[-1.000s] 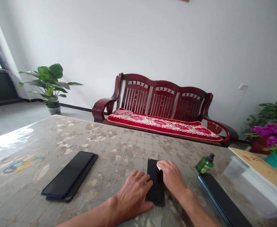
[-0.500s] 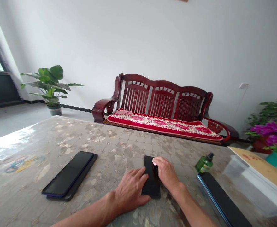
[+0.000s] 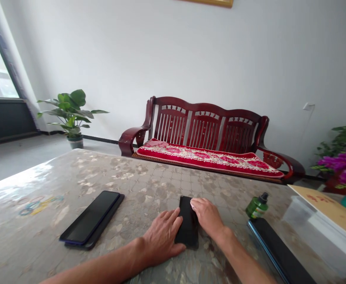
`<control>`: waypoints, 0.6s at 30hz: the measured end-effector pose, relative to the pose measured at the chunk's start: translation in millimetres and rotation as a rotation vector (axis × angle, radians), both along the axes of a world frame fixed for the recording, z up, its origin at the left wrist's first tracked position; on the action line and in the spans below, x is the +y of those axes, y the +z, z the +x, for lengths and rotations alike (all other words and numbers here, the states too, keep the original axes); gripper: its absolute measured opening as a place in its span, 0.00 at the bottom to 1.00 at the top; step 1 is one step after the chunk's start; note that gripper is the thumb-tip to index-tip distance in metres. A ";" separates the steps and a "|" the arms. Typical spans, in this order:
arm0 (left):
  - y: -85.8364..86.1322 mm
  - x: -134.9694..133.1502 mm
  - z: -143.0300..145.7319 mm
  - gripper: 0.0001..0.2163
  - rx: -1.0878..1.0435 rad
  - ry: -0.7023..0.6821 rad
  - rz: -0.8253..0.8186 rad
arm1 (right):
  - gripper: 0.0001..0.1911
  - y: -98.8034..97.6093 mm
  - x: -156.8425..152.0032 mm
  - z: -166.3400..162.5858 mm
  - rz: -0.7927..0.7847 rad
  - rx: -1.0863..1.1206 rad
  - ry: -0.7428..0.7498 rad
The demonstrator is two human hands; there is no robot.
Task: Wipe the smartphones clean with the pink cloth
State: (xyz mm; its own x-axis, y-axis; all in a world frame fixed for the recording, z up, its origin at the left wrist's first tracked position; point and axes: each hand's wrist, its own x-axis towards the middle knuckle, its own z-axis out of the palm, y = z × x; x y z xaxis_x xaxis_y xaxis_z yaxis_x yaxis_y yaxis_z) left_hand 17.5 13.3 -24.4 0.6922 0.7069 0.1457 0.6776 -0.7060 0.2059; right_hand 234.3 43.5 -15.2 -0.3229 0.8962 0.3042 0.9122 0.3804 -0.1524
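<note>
A black phone point(image 3: 187, 232) lies flat on the marble-patterned table point(image 3: 131, 177) in front of me. My left hand point(image 3: 161, 236) rests flat beside it, fingers stretched out and touching the phone's left edge. My right hand point(image 3: 207, 217) lies on the phone's upper right part, fingers held together and pressed down on the screen. A small pale bit shows at its fingertips, and I cannot make out what it is.
Two dark phones point(image 3: 92, 219) lie stacked to the left, with coloured rubber bands point(image 3: 34, 205) beyond them. A small green bottle point(image 3: 257, 206), a long dark device point(image 3: 279, 252) and a clear plastic box point(image 3: 317, 236) are on the right. A red wooden bench point(image 3: 205, 134) stands behind the table.
My right hand has slid up the phone toward its far end. The camera has tilted up a little, and my left hand stays beside the phone.
</note>
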 end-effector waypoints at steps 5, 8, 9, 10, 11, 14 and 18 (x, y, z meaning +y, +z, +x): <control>10.3 -0.2 -4.3 0.29 -0.008 -0.012 -0.050 | 0.14 1.7 9.1 -4.5 0.016 -0.037 -0.024; 10.7 -0.2 -6.3 0.28 -0.058 0.000 -0.064 | 0.14 2.0 9.4 -7.0 0.024 -0.023 -0.014; 9.5 -0.2 -6.6 0.28 -0.071 0.003 -0.068 | 0.15 1.7 7.2 -8.0 0.027 -0.012 -0.003; 8.1 -0.1 -6.8 0.28 -0.079 0.004 -0.071 | 0.15 1.2 4.0 -9.1 0.029 0.001 0.012; 6.7 0.0 -6.8 0.28 -0.085 0.003 -0.073 | 0.16 0.8 -0.1 -10.2 0.031 0.017 0.030; 4.4 0.1 -6.2 0.27 -0.084 -0.005 -0.078 | 0.18 -0.2 -12.0 -13.6 0.036 0.067 0.077; 6.1 0.4 -5.9 0.28 -0.078 -0.019 -0.086 | 0.20 0.4 -10.9 -15.9 0.021 0.097 0.075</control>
